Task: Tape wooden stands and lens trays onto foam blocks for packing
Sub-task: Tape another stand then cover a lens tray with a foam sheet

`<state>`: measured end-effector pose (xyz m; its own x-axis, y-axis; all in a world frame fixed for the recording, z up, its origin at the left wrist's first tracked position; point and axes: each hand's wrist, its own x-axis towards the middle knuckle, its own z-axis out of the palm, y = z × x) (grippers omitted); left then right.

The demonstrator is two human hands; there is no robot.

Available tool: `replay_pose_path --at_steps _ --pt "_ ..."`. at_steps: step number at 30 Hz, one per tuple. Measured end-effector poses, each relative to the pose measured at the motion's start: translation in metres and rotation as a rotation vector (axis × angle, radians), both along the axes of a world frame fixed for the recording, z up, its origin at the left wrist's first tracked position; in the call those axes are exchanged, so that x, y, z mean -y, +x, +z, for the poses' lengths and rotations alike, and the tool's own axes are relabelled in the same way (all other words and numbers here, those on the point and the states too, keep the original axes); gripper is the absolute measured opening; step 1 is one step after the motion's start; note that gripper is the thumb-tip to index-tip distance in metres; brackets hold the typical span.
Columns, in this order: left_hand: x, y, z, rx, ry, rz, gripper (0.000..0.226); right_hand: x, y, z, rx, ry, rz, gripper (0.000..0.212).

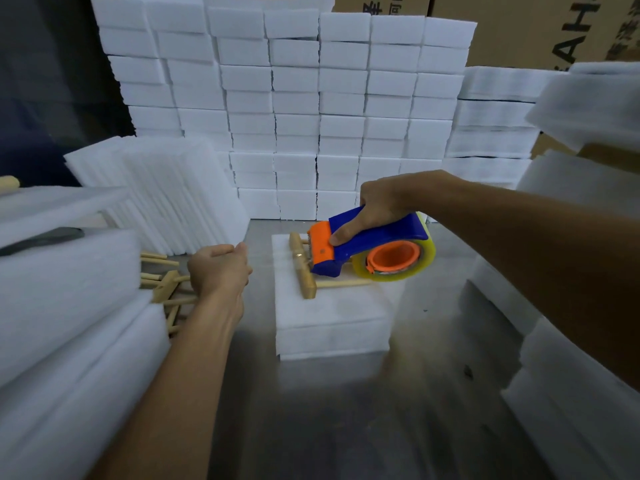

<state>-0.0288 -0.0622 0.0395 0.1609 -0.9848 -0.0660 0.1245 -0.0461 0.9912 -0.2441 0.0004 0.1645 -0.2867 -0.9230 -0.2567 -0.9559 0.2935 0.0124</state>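
Right hand (379, 206) fingers clamped on tape dispenser (367, 247) over wooden stand (304, 271); left hand (218, 268) seemingly curled, empty

The counter (311, 427) is grey metal with a dull shine and a few small dark specks – they lie on the near side of the fingers, toward the right. Behind the fingers, above the white wall at the back, stand brown cardboard boxes (540, 26) with dark printed letters, only partly readable. Far to the left of the fingers, a flat dark object (41, 239) lies on a white stack; what it is, I cannot tell.
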Motion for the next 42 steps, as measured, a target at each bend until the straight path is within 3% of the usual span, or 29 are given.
replay_pose_path --at_steps 4,7,13,19,30,33,38,42 --pt "0.000 -0.004 0.004 -0.037 -0.063 0.057 0.015 0.001 -0.003 -0.004 0.003 0.013 -0.023 0.109" --pt "0.002 -0.006 -0.001 -0.035 -0.035 0.059 0.017 0.003 -0.006 -0.007 0.006 0.007 -0.042 0.118" --pt "-0.004 -0.016 -0.024 0.116 0.029 0.056 0.012 0.006 -0.007 -0.009 0.007 0.011 -0.083 0.118" --pt "-0.009 -0.027 -0.033 0.345 -0.040 -0.024 0.014 0.009 -0.004 -0.009 0.012 0.031 -0.093 0.122" --pt "-0.007 -0.020 -0.037 0.424 0.000 -0.188 0.012 0.009 0.002 -0.008 0.014 0.043 -0.086 0.120" --pt "-0.005 -0.017 -0.036 0.447 0.028 -0.211 0.019 0.009 0.004 -0.007 0.018 0.058 -0.087 0.111" --pt "-0.001 -0.014 -0.037 0.640 0.004 -0.326 0.034 0.007 0.005 -0.007 0.018 0.050 -0.087 0.110" --pt "-0.003 -0.011 -0.038 0.731 -0.019 -0.341 0.024 0.007 0.004 -0.007 0.026 0.046 -0.079 0.117"
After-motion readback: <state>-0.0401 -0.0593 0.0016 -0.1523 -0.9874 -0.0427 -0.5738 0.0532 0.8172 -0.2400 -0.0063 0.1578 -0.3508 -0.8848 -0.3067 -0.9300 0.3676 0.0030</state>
